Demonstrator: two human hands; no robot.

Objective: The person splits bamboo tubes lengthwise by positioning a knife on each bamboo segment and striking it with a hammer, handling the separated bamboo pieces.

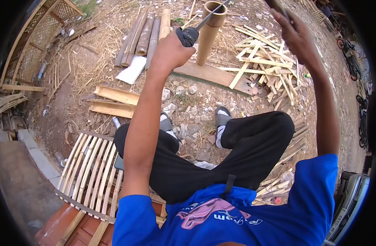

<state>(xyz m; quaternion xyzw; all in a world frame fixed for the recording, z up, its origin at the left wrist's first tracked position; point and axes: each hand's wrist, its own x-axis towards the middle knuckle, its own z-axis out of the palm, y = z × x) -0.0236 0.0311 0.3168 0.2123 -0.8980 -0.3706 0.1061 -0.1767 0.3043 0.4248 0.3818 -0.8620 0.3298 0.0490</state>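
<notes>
My left hand (171, 51) is closed around the black-wrapped handle (187, 36) of a long blade (210, 14). The blade slants up to the right across the open top of an upright bamboo tube (209, 37), which stands by a flat wooden board (214, 76). At the upper right, my right hand (292, 35) is raised and closed on a dark stick-like tool (274, 6), partly cut off by the frame's top edge. Whether the blade touches the tube's rim is hard to tell.
Split bamboo strips (270, 61) lie piled at the right. Bamboo poles (145, 35) and a white sheet (132, 70) lie left of the tube. Two half-round bamboo pieces (116, 96) and a slatted bamboo frame (89, 172) are at the left. My sandaled feet rest on stony ground.
</notes>
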